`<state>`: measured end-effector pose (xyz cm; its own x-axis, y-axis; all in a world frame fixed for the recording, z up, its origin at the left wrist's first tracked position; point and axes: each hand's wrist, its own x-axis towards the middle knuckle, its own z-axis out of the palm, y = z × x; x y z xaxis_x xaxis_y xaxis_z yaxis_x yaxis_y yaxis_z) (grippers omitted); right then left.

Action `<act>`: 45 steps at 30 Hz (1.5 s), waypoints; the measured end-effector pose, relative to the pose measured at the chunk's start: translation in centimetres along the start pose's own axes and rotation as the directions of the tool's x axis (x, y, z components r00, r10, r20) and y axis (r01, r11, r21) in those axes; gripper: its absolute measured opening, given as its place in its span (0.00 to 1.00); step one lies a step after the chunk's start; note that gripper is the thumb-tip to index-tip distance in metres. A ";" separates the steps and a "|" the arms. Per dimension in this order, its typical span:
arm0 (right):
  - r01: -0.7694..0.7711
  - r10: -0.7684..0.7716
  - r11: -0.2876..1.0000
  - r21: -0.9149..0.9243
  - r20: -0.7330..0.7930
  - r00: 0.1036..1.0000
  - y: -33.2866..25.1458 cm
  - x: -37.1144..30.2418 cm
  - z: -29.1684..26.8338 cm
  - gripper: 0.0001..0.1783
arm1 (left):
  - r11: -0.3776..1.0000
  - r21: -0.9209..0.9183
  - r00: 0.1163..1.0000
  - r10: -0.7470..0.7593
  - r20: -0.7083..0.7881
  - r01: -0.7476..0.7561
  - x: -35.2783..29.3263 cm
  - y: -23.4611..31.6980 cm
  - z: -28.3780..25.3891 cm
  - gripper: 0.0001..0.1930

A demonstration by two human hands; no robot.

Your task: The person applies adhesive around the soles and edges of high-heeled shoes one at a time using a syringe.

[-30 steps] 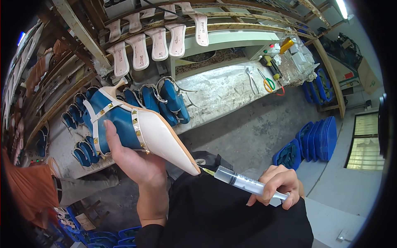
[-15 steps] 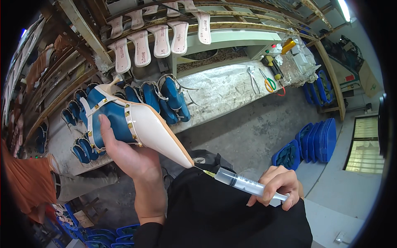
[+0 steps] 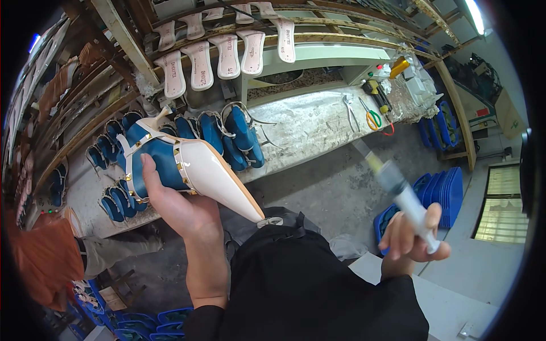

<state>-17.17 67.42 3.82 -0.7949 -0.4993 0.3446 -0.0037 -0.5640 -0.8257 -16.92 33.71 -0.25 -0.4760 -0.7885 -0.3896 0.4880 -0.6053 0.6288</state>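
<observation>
A pointed cream shoe [image 3: 219, 181] with gold-studded straps sits on a blue shoe last [image 3: 159, 166], its toe pointing down to the right. My left hand [image 3: 185, 213] is closed around the last from below, the thumb lying along its blue side. Over to the right, my right hand [image 3: 412, 232] grips a syringe [image 3: 406, 202] by its barrel and plunger end. The syringe is smeared by motion; its yellow-based tip points up and left, well apart from the shoe's toe.
Behind the shoe runs a worn workbench [image 3: 310, 128] with several blue lasts [image 3: 210, 133], pliers [image 3: 351, 112] and green-and-orange scissors [image 3: 372, 118]. Pale insoles [image 3: 228, 57] hang on the rack above. Blue baskets [image 3: 443, 193] stack at right. At left stands a person in an orange top [image 3: 45, 261].
The syringe tip has left the shoe's toe. My right hand has swung up and to the right with the syringe, which now points upward. The left hand still holds the shoe.
</observation>
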 end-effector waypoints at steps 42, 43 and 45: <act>0.407 -0.127 0.485 -0.774 0.399 0.908 10.8 8.0 11.5 0.38 | 0.974 0.135 0.877 -0.224 0.425 0.184 -0.9 2.6 -2.3 0.34; 0.406 -0.128 0.480 -0.778 0.396 0.909 11.0 7.9 11.5 0.38 | 0.970 0.100 0.880 -0.242 0.408 0.221 -0.7 2.7 -2.3 0.34; 0.358 -0.241 0.573 -0.737 0.267 0.933 11.2 7.8 11.4 0.37 | 0.964 0.066 0.879 -0.263 0.397 0.258 -0.4 3.1 -2.1 0.34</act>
<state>-16.46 49.75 2.36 -0.5793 -0.5056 0.6394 -0.7340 -0.0176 -0.6789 -13.70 31.92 0.44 -0.8373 -0.4911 -0.2403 0.2995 -0.7797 0.5499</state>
